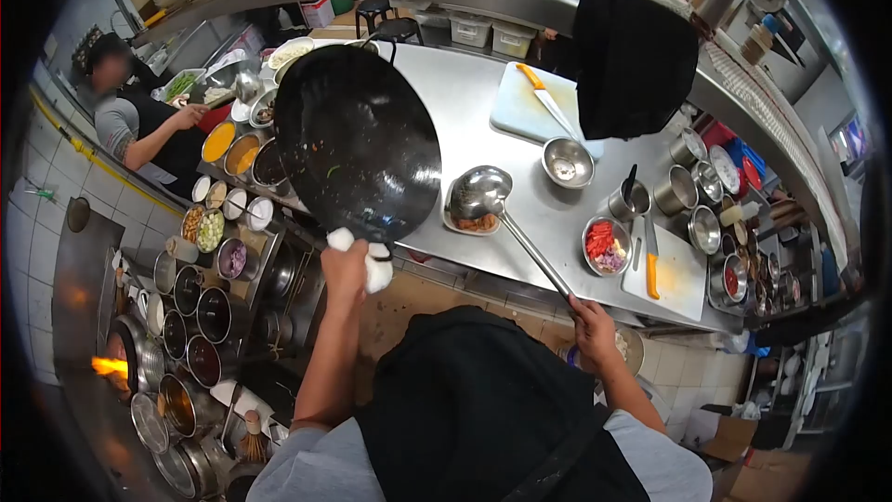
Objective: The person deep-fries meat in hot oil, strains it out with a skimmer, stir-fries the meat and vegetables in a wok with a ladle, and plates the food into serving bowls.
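Note:
My left hand [344, 270] is closed around the near edge of a large black wok [362, 144], with a folded white cloth [378, 271] in the grip. The wok is tilted, its inside facing me, with only small food scraps on its dark surface. In my right hand [595, 330] is the handle end of a long steel ladle [481, 192]. The ladle's bowl hangs over a small white dish of reddish-brown food [476, 224] on the steel counter [455, 98], hiding part of it; whether they touch I cannot tell.
A metal bowl [568, 164], a bowl of chopped red and purple pieces [609, 246] and two cutting boards [525, 102] with orange-handled knives stand on the counter. Sauce pots [214, 313] crowd the left, near a burner flame [110, 367]. A co-worker [139, 116] stands at far left.

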`<state>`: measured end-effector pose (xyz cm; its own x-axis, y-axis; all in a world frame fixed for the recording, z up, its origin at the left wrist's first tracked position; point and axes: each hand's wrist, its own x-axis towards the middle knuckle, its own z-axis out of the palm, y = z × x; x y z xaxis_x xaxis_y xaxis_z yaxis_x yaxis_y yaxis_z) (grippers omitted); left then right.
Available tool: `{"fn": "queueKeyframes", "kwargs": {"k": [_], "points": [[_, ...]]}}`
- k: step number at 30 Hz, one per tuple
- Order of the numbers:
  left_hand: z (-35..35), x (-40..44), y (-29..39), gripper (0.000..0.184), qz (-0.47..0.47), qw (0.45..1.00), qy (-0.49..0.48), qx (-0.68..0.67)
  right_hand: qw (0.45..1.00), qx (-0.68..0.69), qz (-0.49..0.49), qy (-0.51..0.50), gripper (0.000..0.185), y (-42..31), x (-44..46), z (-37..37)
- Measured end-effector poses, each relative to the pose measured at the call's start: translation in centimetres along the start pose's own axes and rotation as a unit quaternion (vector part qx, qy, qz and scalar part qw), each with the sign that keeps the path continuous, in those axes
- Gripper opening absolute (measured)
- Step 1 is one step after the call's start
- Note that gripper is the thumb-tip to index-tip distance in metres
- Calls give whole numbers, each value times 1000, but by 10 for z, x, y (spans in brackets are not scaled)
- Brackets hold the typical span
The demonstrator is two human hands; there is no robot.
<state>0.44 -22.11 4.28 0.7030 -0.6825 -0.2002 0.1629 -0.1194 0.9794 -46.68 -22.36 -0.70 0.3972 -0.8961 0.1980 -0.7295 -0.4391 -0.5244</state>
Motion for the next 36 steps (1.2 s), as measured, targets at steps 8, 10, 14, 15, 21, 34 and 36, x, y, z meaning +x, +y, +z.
{"fn": "queueKeyframes", "kwargs": {"k": [8, 10, 14, 15, 21, 34, 36], "points": [[-58, -86, 1, 29, -58, 994, 80, -53, 947, 283, -40, -145, 48, -20, 79, 33], [-94, -125, -8, 33, -153, 980, 95, -83, 909, 352, -93, -203, 44, -38, 96, 67], [-115, -230, 0, 36, -124, 938, 208, -248, 838, 384, -182, -342, 44, -73, 122, 131], [-90, -255, 35, 35, -104, 940, 227, -234, 810, 393, -185, -395, 45, -84, 128, 139], [-195, -354, -63, 40, -48, 881, 398, -252, 730, 354, -229, -538, 38, -154, 146, 173], [-355, -448, -211, 20, 197, 566, 564, -568, 565, 343, -271, -700, 50, -310, 123, 302], [-383, -430, -216, 21, 211, 537, 603, -551, 560, 316, -334, -689, 51, -389, 103, 300]]}}
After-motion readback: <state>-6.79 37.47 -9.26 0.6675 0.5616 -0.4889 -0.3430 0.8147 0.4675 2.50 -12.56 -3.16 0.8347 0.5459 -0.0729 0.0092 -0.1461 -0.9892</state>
